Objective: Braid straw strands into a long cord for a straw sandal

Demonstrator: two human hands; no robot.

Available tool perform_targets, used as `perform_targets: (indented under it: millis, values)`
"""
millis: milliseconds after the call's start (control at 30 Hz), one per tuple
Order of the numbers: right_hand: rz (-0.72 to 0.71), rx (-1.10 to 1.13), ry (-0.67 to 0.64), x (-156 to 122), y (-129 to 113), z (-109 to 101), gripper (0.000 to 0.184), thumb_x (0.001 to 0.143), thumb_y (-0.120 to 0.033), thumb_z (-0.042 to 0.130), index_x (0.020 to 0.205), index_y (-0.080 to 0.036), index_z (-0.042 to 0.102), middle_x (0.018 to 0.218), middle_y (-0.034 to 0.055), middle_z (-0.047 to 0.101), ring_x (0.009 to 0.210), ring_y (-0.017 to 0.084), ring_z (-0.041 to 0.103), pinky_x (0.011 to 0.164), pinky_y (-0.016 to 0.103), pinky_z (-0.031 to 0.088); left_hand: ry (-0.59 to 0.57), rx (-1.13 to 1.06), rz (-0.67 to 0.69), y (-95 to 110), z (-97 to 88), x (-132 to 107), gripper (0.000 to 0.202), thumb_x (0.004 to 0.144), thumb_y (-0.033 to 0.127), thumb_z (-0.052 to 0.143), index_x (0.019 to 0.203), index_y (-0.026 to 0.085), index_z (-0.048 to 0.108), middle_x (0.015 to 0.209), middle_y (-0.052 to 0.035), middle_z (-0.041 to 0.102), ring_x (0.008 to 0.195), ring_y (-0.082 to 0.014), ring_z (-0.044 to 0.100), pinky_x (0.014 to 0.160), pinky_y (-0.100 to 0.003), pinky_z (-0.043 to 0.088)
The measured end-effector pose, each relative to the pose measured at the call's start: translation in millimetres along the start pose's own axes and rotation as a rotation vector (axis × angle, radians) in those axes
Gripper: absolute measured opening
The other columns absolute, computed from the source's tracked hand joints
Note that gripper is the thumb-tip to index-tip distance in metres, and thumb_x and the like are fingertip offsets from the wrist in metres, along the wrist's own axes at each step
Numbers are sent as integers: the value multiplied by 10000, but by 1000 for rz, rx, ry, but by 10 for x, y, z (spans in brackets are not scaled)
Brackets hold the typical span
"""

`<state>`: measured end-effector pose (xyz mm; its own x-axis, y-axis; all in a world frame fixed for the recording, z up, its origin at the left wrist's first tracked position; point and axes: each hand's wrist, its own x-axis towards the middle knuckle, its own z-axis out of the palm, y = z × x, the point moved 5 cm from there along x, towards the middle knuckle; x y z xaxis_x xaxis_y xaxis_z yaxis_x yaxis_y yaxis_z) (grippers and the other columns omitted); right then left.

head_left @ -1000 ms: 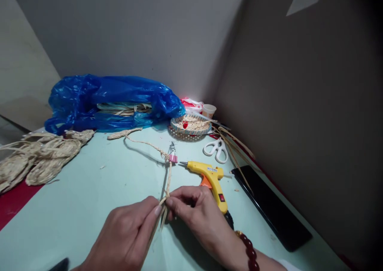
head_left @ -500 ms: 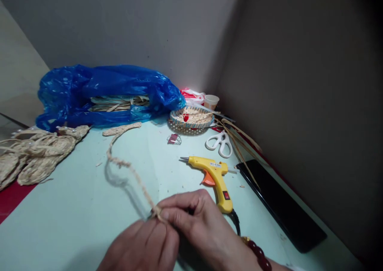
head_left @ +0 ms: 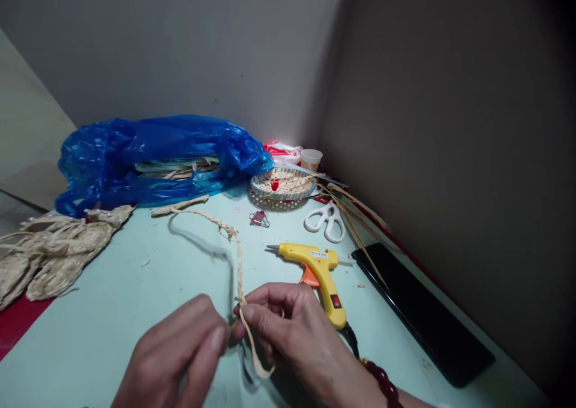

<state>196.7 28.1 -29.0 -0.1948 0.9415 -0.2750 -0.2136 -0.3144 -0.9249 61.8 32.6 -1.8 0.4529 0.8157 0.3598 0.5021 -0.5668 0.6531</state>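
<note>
A thin braided raffia cord [head_left: 240, 264] rises from the table and curves back to a bundled end [head_left: 180, 206] near the blue bag. My right hand [head_left: 288, 330] pinches the cord's near end between thumb and fingers; a loose raffia strand [head_left: 257, 363] loops down below it. To the left, my left hand [head_left: 175, 354] is closed, thumb against the curled fingers, on a strand running from the cord; most of that strand is hidden. Right of the hands lies a yellow glue gun [head_left: 317, 261] with an orange trigger.
White scissors [head_left: 328, 222], a clip [head_left: 260, 218], a woven basket [head_left: 283, 183] and a paper cup [head_left: 311, 158] sit farther back. A blue plastic bag [head_left: 162, 135] holds raffia. Woven soles [head_left: 67, 249] lie at left, a black tray-like object [head_left: 427, 318] at right.
My left hand has drawn away left from my right hand, pulling a strand. The braided cord has swung right and stands more upright, and a loose strand now shows below the right hand.
</note>
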Motion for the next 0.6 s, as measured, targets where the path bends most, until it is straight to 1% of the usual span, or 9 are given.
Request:
perform_targets:
  millis: [33, 100, 167, 200, 267, 333, 400, 467, 600]
  values:
    - [-25, -15, 3, -2, -14, 1, 174, 807, -280, 633, 755, -126, 695, 670, 23, 655, 449, 43, 371, 445, 177, 298, -37, -118, -150, -63, 11, 35, 259, 923, 277, 419, 693, 229, 526, 623, 24, 499, 580, -127, 513, 573, -240, 400]
    - [-66, -29, -12, -5, -38, 13, 170, 823, -256, 611, 770, -139, 722, 616, 12, 640, 473, 62, 433, 482, 184, 346, -140, -395, -404, -162, 98, 76, 210, 895, 398, 476, 789, 233, 550, 675, 17, 525, 640, -142, 525, 599, -237, 421]
    - [-106, -26, -26, -7, -62, 20, 180, 835, -233, 585, 793, -156, 743, 582, 8, 632, 522, 90, 512, 539, 203, 397, -251, -679, -573, -204, 225, 82, 255, 856, 479, 520, 887, 227, 552, 650, 29, 490, 580, -125, 467, 530, -225, 389]
    - [-119, -26, -25, -7, -71, 18, 184, 834, -224, 581, 798, -164, 751, 586, 10, 639, 552, 104, 543, 563, 212, 413, -285, -789, -641, -217, 277, 76, 289, 837, 499, 543, 917, 222, 548, 623, 45, 447, 525, -101, 399, 479, -208, 334]
    - [-144, -60, -9, -9, -91, 6, 188, 825, -215, 583, 794, -179, 765, 624, 20, 666, 608, 124, 579, 590, 221, 426, -302, -898, -737, -241, 333, 58, 342, 810, 511, 587, 963, 210, 534, 599, 70, 380, 483, -66, 259, 436, -187, 203]
    - [-174, -155, 48, -12, -118, -23, 157, 791, -217, 622, 764, -184, 773, 670, 29, 686, 655, 140, 590, 596, 221, 423, -292, -903, -748, -247, 333, 56, 369, 806, 498, 607, 1007, 201, 523, 594, 79, 356, 497, -65, 217, 441, -194, 148]
    - [-195, -256, 107, -16, -140, -49, 143, 771, -241, 646, 751, -177, 772, 700, 37, 695, 677, 151, 592, 604, 226, 425, -286, -873, -714, -241, 313, 67, 352, 820, 482, 601, 1002, 192, 522, 583, 84, 342, 505, -70, 225, 442, -204, 145]
    - [-185, -333, 162, -17, -137, -71, 150, 765, -261, 652, 738, -159, 760, 690, 39, 692, 653, 146, 587, 590, 224, 418, -282, -874, -691, -247, 305, 74, 328, 822, 472, 605, 973, 194, 518, 581, 91, 328, 504, -69, 223, 437, -206, 140]
    - [-142, -424, 199, -18, -110, -86, 204, 794, -297, 621, 690, -141, 701, 605, 16, 644, 575, 120, 551, 511, 210, 362, -278, -884, -661, -317, 327, 77, 299, 822, 468, 605, 918, 204, 501, 604, 85, 419, 482, -54, 242, 430, -199, 140]
